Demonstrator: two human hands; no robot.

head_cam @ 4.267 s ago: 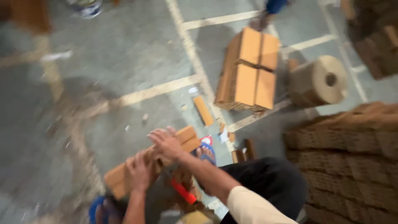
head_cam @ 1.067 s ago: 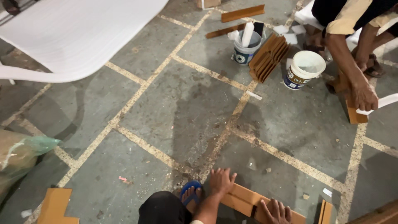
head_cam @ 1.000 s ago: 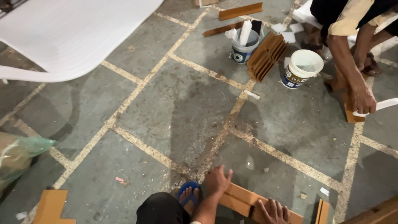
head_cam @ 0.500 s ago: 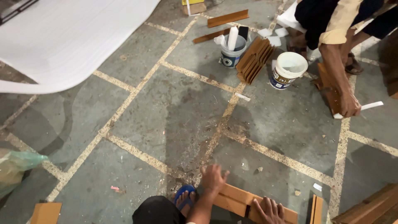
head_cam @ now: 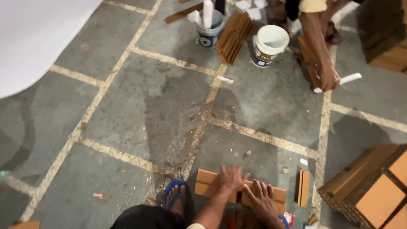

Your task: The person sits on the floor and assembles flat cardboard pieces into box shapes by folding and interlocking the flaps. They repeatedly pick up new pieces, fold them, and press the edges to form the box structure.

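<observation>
Orange-brown cardboard piece [head_cam: 206, 182], flat and rectangular, lies on the grey stone floor [head_cam: 140, 106] at the bottom middle of the view, just in front of the person's knees. Both bare hands rest on top of it. The left hand [head_cam: 231, 177] lies palm down near its middle with the fingers stretched forward and slightly apart; it looks a little blurred. The right hand [head_cam: 261, 198] lies palm down just beside it, fingers clearly spread, covering the right part of the piece, whose far right end [head_cam: 280, 194] shows past the fingers. Neither hand grips or pinches anything; they press flat.

Just left of the cardboard a bare foot in a blue sandal [head_cam: 174, 196] stands on the floor. To the right, a narrow cardboard strip [head_cam: 302, 194] stands on edge close to the piece, and further right a stack of the same orange-brown cardboard boxes [head_cam: 373, 191] fills the corner.

Well apart, at the top, stand a grey bucket [head_cam: 210, 29] with a white tube in it, a fanned bundle of brown cardboard strips [head_cam: 233, 37] and a white bucket [head_cam: 268, 44]. Beside them another person's hand [head_cam: 328, 78] holds a white stick-like tool [head_cam: 341, 81]. A large white sheet [head_cam: 38, 38] covers the upper left.
</observation>
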